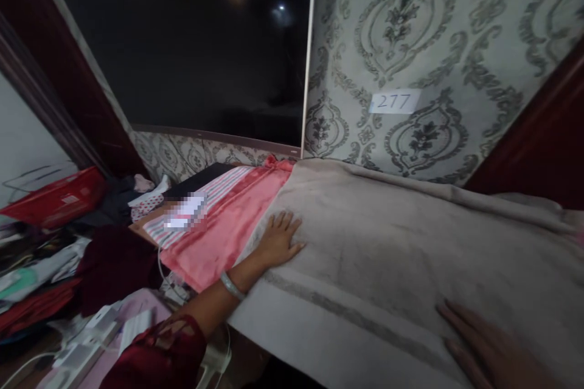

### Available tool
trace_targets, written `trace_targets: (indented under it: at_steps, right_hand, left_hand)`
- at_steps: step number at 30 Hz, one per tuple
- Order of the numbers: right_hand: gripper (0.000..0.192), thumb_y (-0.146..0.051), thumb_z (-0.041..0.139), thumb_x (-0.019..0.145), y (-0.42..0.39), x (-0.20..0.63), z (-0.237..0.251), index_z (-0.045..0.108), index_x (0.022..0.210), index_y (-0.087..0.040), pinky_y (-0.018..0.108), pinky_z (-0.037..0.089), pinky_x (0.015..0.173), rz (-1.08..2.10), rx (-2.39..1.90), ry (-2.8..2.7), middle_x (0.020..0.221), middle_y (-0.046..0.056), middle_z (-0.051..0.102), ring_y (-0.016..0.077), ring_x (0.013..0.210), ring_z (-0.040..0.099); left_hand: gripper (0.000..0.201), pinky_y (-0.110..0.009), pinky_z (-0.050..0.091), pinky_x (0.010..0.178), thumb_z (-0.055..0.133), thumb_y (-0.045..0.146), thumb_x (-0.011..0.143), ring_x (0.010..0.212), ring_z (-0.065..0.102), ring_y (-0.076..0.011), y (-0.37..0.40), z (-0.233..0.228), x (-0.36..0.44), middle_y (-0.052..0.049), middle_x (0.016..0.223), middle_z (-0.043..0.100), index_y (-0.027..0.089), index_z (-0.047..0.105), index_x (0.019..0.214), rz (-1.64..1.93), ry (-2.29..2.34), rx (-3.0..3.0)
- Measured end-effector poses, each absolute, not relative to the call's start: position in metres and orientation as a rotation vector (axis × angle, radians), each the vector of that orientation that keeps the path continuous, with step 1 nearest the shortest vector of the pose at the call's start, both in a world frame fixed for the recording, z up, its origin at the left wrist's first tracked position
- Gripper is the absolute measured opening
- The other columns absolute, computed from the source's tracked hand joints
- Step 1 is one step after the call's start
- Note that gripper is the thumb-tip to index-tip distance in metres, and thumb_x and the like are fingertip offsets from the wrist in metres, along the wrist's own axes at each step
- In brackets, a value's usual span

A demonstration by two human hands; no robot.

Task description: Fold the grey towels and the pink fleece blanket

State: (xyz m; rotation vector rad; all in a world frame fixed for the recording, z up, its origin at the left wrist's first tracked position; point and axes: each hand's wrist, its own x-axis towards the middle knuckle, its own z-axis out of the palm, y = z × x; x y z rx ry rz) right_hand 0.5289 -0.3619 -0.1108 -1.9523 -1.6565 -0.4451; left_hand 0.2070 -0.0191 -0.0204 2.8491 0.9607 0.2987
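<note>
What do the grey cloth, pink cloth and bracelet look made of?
Grey cloth under the left hand: likely short-pile fabric, matte; the darker, smudgy patches suggest brushed nap.
Pink cloth: probably plush fabric, soft sheen; its tone shifts between lighter and darker patches.
Bracelet: hard-looking, pale and smooth with a slight shine; stone, glass or plastic, can't tell which.
</note>
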Motion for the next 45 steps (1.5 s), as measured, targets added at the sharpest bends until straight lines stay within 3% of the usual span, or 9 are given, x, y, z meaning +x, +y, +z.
trace_targets:
  at_steps: [4, 10, 15, 25, 30, 36, 41, 45]
  right_hand:
    - [0.049, -0.052, 0.045, 0.097, -0.357, 0.512, -0.093, 0.063, 0.137, -0.030, 0.058, 0.055, 0.098, -0.397, -2.014, -1.614, 0.137, 0.007, 0.063, 0.0340, 0.120, 0.063]
    - [0.043, -0.045, 0.045, 0.101, -0.354, 0.498, -0.072, 0.067, 0.131, -0.025, 0.057, 0.048, 0.106, -0.303, -2.031, -1.531, 0.136, 0.010, 0.063, 0.0312, 0.125, 0.059]
    - [0.039, -0.041, 0.048, 0.100, -0.353, 0.494, -0.062, 0.068, 0.130, -0.025, 0.056, 0.046, 0.108, -0.270, -2.010, -1.487, 0.136, 0.011, 0.063, 0.0301, 0.126, 0.058]
    - [0.036, -0.036, 0.048, 0.101, -0.354, 0.494, -0.057, 0.068, 0.128, -0.023, 0.056, 0.044, 0.109, -0.256, -1.999, -1.478, 0.135, 0.012, 0.064, 0.0289, 0.126, 0.058]
    - [0.035, -0.034, 0.050, 0.100, -0.354, 0.493, -0.055, 0.066, 0.130, -0.026, 0.056, 0.042, 0.111, -0.229, -2.002, -1.468, 0.137, 0.010, 0.063, 0.0277, 0.127, 0.056]
    - [0.036, -0.033, 0.049, 0.100, -0.354, 0.491, -0.057, 0.065, 0.131, -0.022, 0.057, 0.042, 0.111, -0.228, -2.035, -1.450, 0.139, 0.011, 0.061, 0.0287, 0.129, 0.055]
    - [0.036, -0.031, 0.051, 0.100, -0.352, 0.488, -0.054, 0.064, 0.132, -0.021, 0.054, 0.040, 0.113, -0.198, -2.052, -1.443, 0.141, 0.011, 0.059, 0.0279, 0.132, 0.052]
    - [0.037, -0.029, 0.054, 0.098, -0.351, 0.486, -0.049, 0.064, 0.133, -0.021, 0.052, 0.040, 0.113, -0.176, -2.083, -1.417, 0.142, 0.010, 0.059, 0.0276, 0.133, 0.051]
  left_hand:
    - [0.075, -0.060, 0.015, 0.122, 0.050, 0.055, 0.093, 0.152, 0.023, -0.0369, -0.017, -0.019, 0.209, -0.018, 0.162, 0.033, 0.018, 0.035, 0.155, 0.327, 1.020, 2.884]
    - [0.069, -0.060, 0.019, 0.120, 0.049, 0.050, 0.094, 0.150, 0.026, -0.0381, -0.008, -0.017, 0.217, -0.019, 0.161, 0.034, 0.015, 0.040, 0.152, 0.254, 1.060, 2.985]
    - [0.063, -0.060, 0.026, 0.117, 0.051, 0.047, 0.093, 0.148, 0.032, -0.0371, -0.001, -0.018, 0.220, -0.015, 0.159, 0.039, 0.024, 0.043, 0.151, 0.310, 1.051, 3.037]
    - [0.063, -0.060, 0.027, 0.116, 0.036, 0.051, 0.096, 0.148, 0.031, -0.0385, 0.004, -0.020, 0.222, -0.015, 0.159, 0.040, 0.024, 0.043, 0.152, 0.280, 1.036, 3.101]
    - [0.064, -0.059, 0.025, 0.118, 0.035, 0.050, 0.094, 0.149, 0.029, -0.0372, 0.007, -0.021, 0.221, -0.014, 0.154, 0.046, 0.021, 0.048, 0.149, 0.295, 1.021, 3.095]
    - [0.065, -0.055, 0.025, 0.120, 0.036, 0.051, 0.090, 0.149, 0.030, -0.0342, 0.009, -0.021, 0.218, -0.012, 0.150, 0.052, 0.021, 0.051, 0.146, 0.283, 1.022, 3.060]
    - [0.069, -0.058, 0.028, 0.117, 0.031, 0.052, 0.091, 0.148, 0.032, -0.0361, 0.011, -0.019, 0.219, -0.015, 0.156, 0.045, 0.019, 0.048, 0.149, 0.303, 1.004, 3.078]
    - [0.072, -0.057, 0.028, 0.116, 0.015, 0.049, 0.095, 0.147, 0.033, -0.0380, 0.013, -0.019, 0.220, -0.017, 0.159, 0.039, 0.014, 0.046, 0.150, 0.299, 0.986, 3.103]
